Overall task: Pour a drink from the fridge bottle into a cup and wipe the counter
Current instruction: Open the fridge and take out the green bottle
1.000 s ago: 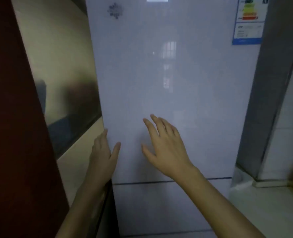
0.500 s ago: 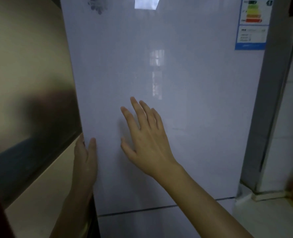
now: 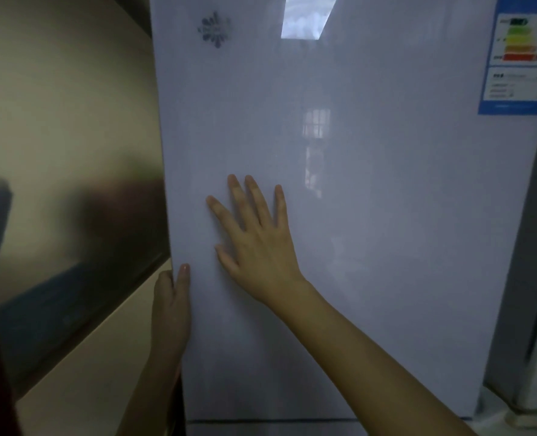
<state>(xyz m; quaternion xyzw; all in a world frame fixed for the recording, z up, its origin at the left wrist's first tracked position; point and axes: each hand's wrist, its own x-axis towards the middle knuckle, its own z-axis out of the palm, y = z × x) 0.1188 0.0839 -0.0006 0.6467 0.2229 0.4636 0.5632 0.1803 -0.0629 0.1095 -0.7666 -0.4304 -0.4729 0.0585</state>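
Observation:
A glossy white fridge door (image 3: 370, 215) fills most of the view and is closed. My left hand (image 3: 171, 306) curls around the door's left edge, thumb on the front face and fingers hidden behind the edge. My right hand (image 3: 254, 234) lies flat on the door front with fingers spread, just right of the left hand. No bottle, cup or cloth is in view.
An energy label (image 3: 517, 55) sticks to the door's top right. A lower fridge door (image 3: 276, 429) begins below a dark seam. A shiny metal wall panel (image 3: 72, 184) stands at the left. A grey fridge side (image 3: 524, 247) and pale wall are at the right.
My left hand has slid from the door's front onto its left edge and wrapped around it. My right hand stays flat on the door. The view has moved closer.

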